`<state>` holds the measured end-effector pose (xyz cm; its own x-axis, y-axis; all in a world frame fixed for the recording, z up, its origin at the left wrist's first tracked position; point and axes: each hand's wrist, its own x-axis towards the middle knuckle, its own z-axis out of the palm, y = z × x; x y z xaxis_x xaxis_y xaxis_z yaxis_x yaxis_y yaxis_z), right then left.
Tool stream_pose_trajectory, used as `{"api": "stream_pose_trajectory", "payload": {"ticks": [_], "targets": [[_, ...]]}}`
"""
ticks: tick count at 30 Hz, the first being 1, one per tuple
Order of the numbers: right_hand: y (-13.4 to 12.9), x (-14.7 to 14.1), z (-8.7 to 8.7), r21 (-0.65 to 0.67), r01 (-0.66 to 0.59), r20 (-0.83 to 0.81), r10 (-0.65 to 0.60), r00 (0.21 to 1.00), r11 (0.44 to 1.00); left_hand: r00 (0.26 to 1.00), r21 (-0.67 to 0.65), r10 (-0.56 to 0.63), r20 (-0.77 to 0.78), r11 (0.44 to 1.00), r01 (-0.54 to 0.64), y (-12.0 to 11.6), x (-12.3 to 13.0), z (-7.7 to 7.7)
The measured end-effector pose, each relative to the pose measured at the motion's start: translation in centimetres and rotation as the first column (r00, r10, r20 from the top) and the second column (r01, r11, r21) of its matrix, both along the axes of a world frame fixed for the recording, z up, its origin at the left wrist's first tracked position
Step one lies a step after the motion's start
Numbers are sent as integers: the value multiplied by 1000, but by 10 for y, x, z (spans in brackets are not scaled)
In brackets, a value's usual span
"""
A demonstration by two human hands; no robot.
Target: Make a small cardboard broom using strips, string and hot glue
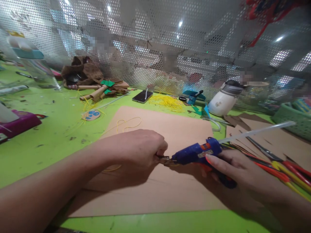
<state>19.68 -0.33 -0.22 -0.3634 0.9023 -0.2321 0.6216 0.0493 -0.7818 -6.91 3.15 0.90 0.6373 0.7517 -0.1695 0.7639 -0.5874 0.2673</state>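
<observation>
My right hand (230, 165) is wrapped round the handle of a blue hot glue gun (196, 152), a clear glue stick (257, 132) jutting from its back end. The gun's nozzle points left, close to the fingers of my left hand (138, 150). Those fingers are pinched together on a small, dark piece (164, 159) at the nozzle; its kind is too small to tell. Beneath both hands lies a sheet of tan paper (155, 200). Thin yellow string (128, 121) loops over the sheet behind my left hand.
Scissors (277, 157) and brown card pieces (252, 124) lie at right. A white bottle (223, 98), a heap of yellow string (167, 103), a phone (142, 96) and rolled brown paper (99, 94) sit behind. At left is a purple object (21, 123). Perforated metal screen (150, 42) borders the table.
</observation>
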Motion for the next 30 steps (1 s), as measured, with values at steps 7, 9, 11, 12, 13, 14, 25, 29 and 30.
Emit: {"api": "stream_pose_trajectory", "payload": {"ticks": [7,9,11,12,13,14,25,29,30], "targets": [[3,15,4,7,-1,71,0,998,1000,1000,0,-21,4,1000,21,1,1,2],[2,22,4,19,13,59,-14,998,1000,999,3,-30,9,1000,30,2,2,2],[-1,25,2,38,48,31,-49,998,998,999,3,-38,19,999,38,2,2,2],[-2,24,2,48,72,19,-73,997,996,999,1,-39,24,999,39,2,2,2],[-4,23,1,57,97,7,-98,995,994,999,-4,-40,29,999,40,2,2,2],[-5,20,1,67,119,-4,-119,993,991,999,-7,-38,34,999,39,2,2,1],[-4,9,-6,49,56,-5,-56,998,997,1000,-40,-9,29,999,10,2,1,1],[-5,17,-7,45,77,37,-78,996,996,1000,-27,-20,15,999,21,2,2,0],[-4,20,-9,40,62,50,-64,997,997,1000,-24,-21,14,999,21,1,2,0]]}}
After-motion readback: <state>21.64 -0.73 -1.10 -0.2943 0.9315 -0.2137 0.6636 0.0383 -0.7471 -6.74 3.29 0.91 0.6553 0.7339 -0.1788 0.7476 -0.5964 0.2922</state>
